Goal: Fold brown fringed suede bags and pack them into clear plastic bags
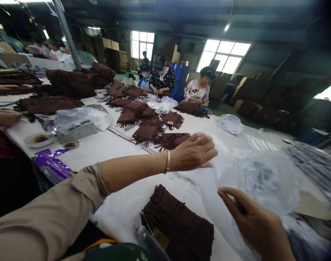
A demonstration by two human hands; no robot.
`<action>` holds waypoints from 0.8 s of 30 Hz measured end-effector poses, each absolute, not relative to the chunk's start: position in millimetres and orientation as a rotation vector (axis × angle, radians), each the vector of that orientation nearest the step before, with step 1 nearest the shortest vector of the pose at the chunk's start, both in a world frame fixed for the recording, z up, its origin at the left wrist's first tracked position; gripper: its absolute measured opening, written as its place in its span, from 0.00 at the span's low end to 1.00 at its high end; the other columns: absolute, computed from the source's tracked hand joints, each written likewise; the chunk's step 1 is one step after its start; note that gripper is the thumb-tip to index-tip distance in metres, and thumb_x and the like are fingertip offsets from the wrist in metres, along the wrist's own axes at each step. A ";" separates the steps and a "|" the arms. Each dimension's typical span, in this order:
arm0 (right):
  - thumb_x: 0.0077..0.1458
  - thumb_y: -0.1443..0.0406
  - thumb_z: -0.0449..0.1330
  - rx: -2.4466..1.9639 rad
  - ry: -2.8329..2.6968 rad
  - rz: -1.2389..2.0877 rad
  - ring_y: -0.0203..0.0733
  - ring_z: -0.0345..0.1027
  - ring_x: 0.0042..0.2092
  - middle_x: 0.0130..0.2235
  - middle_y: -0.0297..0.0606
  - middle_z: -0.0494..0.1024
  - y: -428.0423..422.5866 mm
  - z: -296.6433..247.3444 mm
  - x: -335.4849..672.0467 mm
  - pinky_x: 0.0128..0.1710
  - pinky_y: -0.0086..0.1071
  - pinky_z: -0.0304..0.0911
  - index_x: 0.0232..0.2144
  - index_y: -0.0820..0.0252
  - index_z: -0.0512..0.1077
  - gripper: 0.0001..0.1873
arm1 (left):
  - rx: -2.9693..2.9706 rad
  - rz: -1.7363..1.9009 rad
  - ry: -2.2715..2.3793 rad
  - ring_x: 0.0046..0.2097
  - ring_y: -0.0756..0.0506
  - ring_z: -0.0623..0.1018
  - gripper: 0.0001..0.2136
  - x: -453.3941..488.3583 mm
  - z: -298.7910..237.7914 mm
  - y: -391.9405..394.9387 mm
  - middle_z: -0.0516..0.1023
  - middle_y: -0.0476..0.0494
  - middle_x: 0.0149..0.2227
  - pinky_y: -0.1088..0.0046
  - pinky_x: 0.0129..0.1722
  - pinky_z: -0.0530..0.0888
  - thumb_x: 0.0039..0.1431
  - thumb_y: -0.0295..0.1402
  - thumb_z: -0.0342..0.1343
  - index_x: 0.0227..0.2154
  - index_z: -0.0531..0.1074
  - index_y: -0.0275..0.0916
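A thin, translucent white sheet (212,186) hangs between my two hands over the white table; whether it is plastic or tissue paper I cannot tell. Stretched across the table, my left hand (195,152) has its fingers curled together at the sheet's upper part, a metal bangle on the wrist. Lower right, my right hand (255,221) pinches the sheet's edge between thumb and forefinger. Directly in front of me lies a dark brown fringed fabric piece (181,224) with a tan tag (161,238) and a looped strap at its left side.
Several brown fringed pieces (147,130) are heaped mid-table. Clear plastic bags (265,177) and a grey stack (314,163) lie at right. At left are a purple packet (51,165), a metal block (77,131) and a dish (39,139). Co-workers (162,78) stand across the table.
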State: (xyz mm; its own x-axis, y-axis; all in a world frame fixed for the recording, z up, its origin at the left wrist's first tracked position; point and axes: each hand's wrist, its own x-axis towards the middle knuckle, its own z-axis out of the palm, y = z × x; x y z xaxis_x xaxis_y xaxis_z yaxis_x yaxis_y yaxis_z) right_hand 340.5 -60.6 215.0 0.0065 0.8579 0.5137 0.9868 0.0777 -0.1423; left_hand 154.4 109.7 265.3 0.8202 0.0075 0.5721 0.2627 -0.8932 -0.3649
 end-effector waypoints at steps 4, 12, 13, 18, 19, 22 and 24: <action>0.59 0.54 0.52 -1.647 -2.027 -0.508 0.32 0.72 0.24 0.28 0.28 0.79 -65.1 218.5 326.4 0.22 0.20 0.60 0.37 0.52 0.74 0.14 | -2.477 -0.763 -0.065 0.62 0.40 0.56 0.11 157.2 274.4 89.7 0.63 0.44 0.56 0.57 0.60 0.50 0.63 0.30 0.46 0.45 0.68 0.42; 0.57 0.57 0.49 -2.423 -1.915 -0.407 0.46 0.69 0.19 0.17 0.32 0.73 -56.2 196.1 353.5 0.17 0.32 0.54 0.57 0.51 0.61 0.25 | -2.479 -0.734 -0.340 0.36 0.44 0.70 0.10 162.9 246.4 147.8 0.72 0.42 0.28 0.65 0.41 0.64 0.63 0.25 0.41 0.36 0.69 0.34; 0.56 0.60 0.48 -2.483 -1.890 -0.335 0.47 0.71 0.23 0.21 0.36 0.76 -55.9 194.0 368.1 0.20 0.33 0.57 0.54 0.50 0.65 0.23 | -2.485 -0.749 -0.419 0.36 0.43 0.70 0.10 156.1 240.2 151.8 0.72 0.42 0.28 0.65 0.41 0.64 0.62 0.24 0.42 0.38 0.69 0.34; 0.56 0.55 0.48 -2.569 -1.353 -0.411 0.47 0.69 0.26 0.40 0.43 0.78 -74.5 169.1 407.6 0.26 0.40 0.59 0.51 0.45 0.68 0.22 | -2.595 -0.924 -1.000 0.38 0.43 0.71 0.19 109.7 172.8 157.1 0.74 0.39 0.33 0.64 0.43 0.64 0.58 0.23 0.45 0.53 0.64 0.33; 0.55 0.54 0.49 -2.541 -1.201 -0.407 0.46 0.68 0.26 0.39 0.42 0.78 -79.0 156.6 403.5 0.26 0.40 0.59 0.53 0.43 0.66 0.23 | -2.651 -0.998 -1.140 0.39 0.43 0.72 0.20 101.6 153.1 154.3 0.75 0.38 0.35 0.64 0.44 0.65 0.58 0.24 0.45 0.54 0.63 0.33; 0.48 0.60 0.56 -2.200 -0.771 -0.092 0.39 0.65 0.26 0.36 0.38 0.75 -86.6 104.3 379.2 0.25 0.34 0.59 0.55 0.44 0.63 0.29 | -2.962 -1.382 -1.769 0.36 0.46 0.73 0.21 90.1 97.5 139.2 0.74 0.42 0.34 0.69 0.39 0.68 0.59 0.28 0.47 0.56 0.61 0.38; 0.39 0.66 0.59 -1.760 -0.486 0.296 0.32 0.62 0.25 0.37 0.34 0.73 -86.7 67.3 368.3 0.21 0.26 0.56 0.56 0.46 0.61 0.38 | -3.140 -1.636 -2.325 0.28 0.51 0.71 0.21 97.1 72.2 129.5 0.72 0.47 0.29 0.75 0.30 0.68 0.59 0.31 0.48 0.56 0.60 0.39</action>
State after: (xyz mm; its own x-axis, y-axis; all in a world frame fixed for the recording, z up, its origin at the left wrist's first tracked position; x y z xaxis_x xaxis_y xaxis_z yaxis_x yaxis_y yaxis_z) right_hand 368.3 -86.7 67.3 0.8795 0.4724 0.0581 0.1647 -0.1876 -0.9683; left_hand 97.1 129.5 72.2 0.3431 0.9367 -0.0703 0.2502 -0.0190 0.9680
